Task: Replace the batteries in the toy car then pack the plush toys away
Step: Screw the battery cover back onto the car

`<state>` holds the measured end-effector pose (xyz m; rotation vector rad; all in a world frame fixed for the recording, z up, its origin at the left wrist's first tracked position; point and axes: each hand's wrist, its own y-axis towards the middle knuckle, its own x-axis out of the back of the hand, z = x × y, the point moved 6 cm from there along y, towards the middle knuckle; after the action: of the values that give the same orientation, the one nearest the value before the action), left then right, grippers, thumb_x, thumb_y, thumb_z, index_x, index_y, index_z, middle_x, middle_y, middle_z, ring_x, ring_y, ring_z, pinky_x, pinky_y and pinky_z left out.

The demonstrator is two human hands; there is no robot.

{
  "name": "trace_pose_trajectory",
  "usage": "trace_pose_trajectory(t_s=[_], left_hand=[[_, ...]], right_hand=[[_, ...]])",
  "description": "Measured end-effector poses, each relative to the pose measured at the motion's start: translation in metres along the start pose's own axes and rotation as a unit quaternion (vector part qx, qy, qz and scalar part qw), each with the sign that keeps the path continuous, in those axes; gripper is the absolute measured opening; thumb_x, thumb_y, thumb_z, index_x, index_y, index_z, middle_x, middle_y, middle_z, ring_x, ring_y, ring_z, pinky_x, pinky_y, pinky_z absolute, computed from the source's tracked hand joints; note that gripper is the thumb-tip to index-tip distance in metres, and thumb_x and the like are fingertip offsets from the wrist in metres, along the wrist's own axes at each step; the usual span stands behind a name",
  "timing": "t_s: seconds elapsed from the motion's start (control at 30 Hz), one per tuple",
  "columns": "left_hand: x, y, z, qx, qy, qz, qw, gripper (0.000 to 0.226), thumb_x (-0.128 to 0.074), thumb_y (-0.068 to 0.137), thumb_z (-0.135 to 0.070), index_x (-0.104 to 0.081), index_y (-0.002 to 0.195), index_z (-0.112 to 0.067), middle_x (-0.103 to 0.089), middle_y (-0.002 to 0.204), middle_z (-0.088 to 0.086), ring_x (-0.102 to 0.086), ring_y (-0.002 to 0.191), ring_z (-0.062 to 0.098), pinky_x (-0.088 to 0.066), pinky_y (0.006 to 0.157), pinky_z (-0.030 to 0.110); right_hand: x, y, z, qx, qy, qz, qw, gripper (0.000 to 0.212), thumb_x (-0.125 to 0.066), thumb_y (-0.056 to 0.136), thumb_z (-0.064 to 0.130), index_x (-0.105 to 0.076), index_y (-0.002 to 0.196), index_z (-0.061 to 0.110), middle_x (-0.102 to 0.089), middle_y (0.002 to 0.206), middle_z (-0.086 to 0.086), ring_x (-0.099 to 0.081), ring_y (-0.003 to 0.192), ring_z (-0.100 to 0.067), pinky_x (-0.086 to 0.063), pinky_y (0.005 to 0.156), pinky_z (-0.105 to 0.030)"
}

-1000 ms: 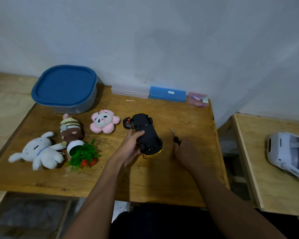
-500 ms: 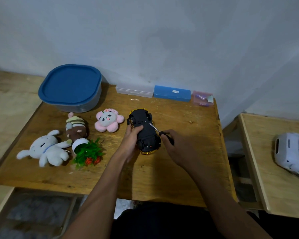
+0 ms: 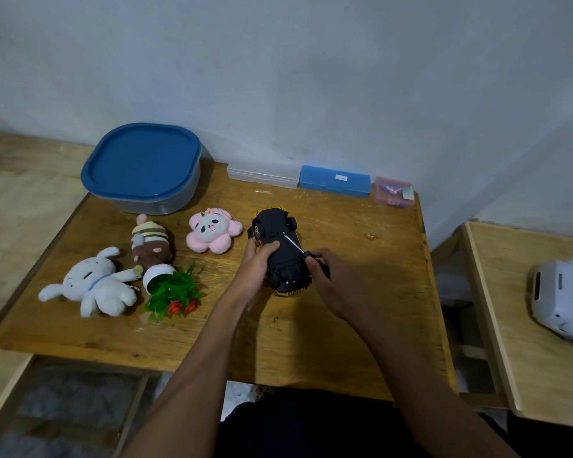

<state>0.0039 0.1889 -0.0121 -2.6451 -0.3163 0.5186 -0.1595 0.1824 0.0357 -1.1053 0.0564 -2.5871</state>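
Note:
The yellow toy car [image 3: 283,251] lies upside down on the wooden table [image 3: 361,325], black underside up. My left hand [image 3: 255,272] grips its left side, thumb on the underside. My right hand [image 3: 334,282] holds a small screwdriver [image 3: 300,247] whose tip touches the middle of the underside. Left of the car lie three plush toys: a pink flower panda [image 3: 212,230], a brown and striped plush [image 3: 150,242] and a white rabbit [image 3: 95,284]. A grey tub with a blue lid [image 3: 143,166] stands shut at the back left.
A toppled white pot of fake green plant [image 3: 171,287] lies beside the rabbit. Against the wall sit a clear case [image 3: 262,174], a blue case [image 3: 334,180] and a small pink box [image 3: 392,191]. A white headset [image 3: 563,299] rests on the side table at right.
My right hand picked the screwdriver up from the table and brought its tip onto the car's underside. The left hand kept hold of the car, turning it slightly.

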Motion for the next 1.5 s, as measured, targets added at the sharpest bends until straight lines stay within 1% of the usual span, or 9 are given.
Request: trace_pose_trajectory(t_s=[0.2,0.37,0.53,0.63,0.73,0.93,1.03,1.27,1.5], left_hand=[[0.002,0.001,-0.001,-0.002,-0.003,0.0,1.0,0.022,-0.058,0.095,-0.023,-0.054,0.115,-0.032,-0.066,0.122,0.009,-0.066,0.109,0.03,-0.05,0.096,0.056],[0.003,0.001,-0.002,-0.003,0.001,-0.002,1.0,0.021,-0.058,0.096,-0.023,-0.054,0.114,-0.032,-0.065,0.124,0.009,-0.066,0.109,0.03,-0.051,0.096,0.056],[0.003,0.001,-0.002,-0.001,0.01,-0.003,1.0,0.02,-0.058,0.095,-0.025,-0.053,0.113,-0.032,-0.066,0.121,0.009,-0.067,0.108,0.029,-0.051,0.095,0.056],[0.003,0.001,-0.003,-0.004,0.014,-0.004,1.0,0.02,-0.059,0.096,-0.025,-0.053,0.113,-0.033,-0.066,0.121,0.009,-0.066,0.108,0.029,-0.051,0.096,0.056],[0.003,0.0,-0.004,-0.012,0.027,-0.007,1.0,0.028,-0.059,0.096,-0.026,-0.05,0.122,-0.03,-0.065,0.122,0.008,-0.066,0.108,0.028,-0.053,0.095,0.053],[0.005,0.0,-0.008,-0.037,0.089,-0.021,0.995,0.039,-0.06,0.094,-0.032,-0.044,0.13,-0.031,-0.059,0.13,0.003,-0.062,0.115,0.024,-0.051,0.098,0.051],[0.001,-0.001,-0.009,-0.047,0.105,-0.017,0.993,0.038,-0.059,0.095,-0.031,-0.045,0.13,-0.031,-0.058,0.13,0.001,-0.06,0.117,0.023,-0.05,0.1,0.05],[-0.002,-0.004,-0.006,-0.049,0.105,-0.015,0.993,0.037,-0.058,0.096,-0.029,-0.043,0.13,-0.032,-0.057,0.133,0.002,-0.059,0.117,0.021,-0.05,0.1,0.047],[-0.004,-0.004,-0.005,-0.045,0.1,-0.017,0.994,0.036,-0.058,0.096,-0.029,-0.043,0.128,-0.035,-0.056,0.132,0.002,-0.058,0.118,0.022,-0.049,0.101,0.049]], right_hand=[[-0.004,0.002,0.001,-0.002,0.023,0.003,1.0,0.029,-0.037,0.101,0.044,-0.055,0.116,0.027,-0.066,0.095,0.003,-0.06,0.08,-0.012,-0.047,0.068,-0.031],[-0.007,0.003,0.001,-0.007,0.037,0.004,0.999,0.032,-0.035,0.101,0.046,-0.055,0.118,0.027,-0.067,0.099,0.002,-0.063,0.085,-0.014,-0.052,0.076,-0.041],[-0.007,0.003,0.002,-0.005,0.03,0.002,1.0,0.03,-0.036,0.101,0.044,-0.055,0.118,0.027,-0.067,0.1,0.003,-0.062,0.085,-0.012,-0.052,0.073,-0.037],[-0.007,0.003,0.001,-0.004,0.02,-0.001,1.0,0.031,-0.036,0.101,0.044,-0.055,0.119,0.028,-0.067,0.099,0.003,-0.062,0.084,-0.013,-0.05,0.071,-0.035],[-0.006,0.003,0.001,-0.003,0.002,-0.006,1.0,0.031,-0.036,0.101,0.046,-0.054,0.118,0.028,-0.067,0.096,0.003,-0.062,0.081,-0.013,-0.051,0.069,-0.035],[0.004,0.004,0.007,0.025,-0.081,-0.039,0.996,0.03,-0.039,0.1,0.044,-0.054,0.119,0.026,-0.059,0.078,0.007,-0.052,0.06,-0.003,-0.034,0.049,-0.022],[0.007,0.005,0.01,0.037,-0.104,-0.058,0.992,0.032,-0.04,0.1,0.044,-0.054,0.121,0.026,-0.061,0.079,0.008,-0.053,0.059,-0.005,-0.033,0.048,-0.02],[0.014,0.005,0.012,0.041,-0.145,-0.077,0.986,0.033,-0.041,0.099,0.045,-0.056,0.122,0.027,-0.069,0.084,0.003,-0.059,0.061,-0.012,-0.042,0.05,-0.024],[0.016,0.005,0.008,0.042,-0.138,-0.083,0.986,0.031,-0.041,0.098,0.045,-0.057,0.12,0.029,-0.066,0.08,0.007,-0.055,0.058,-0.01,-0.033,0.047,-0.022]])
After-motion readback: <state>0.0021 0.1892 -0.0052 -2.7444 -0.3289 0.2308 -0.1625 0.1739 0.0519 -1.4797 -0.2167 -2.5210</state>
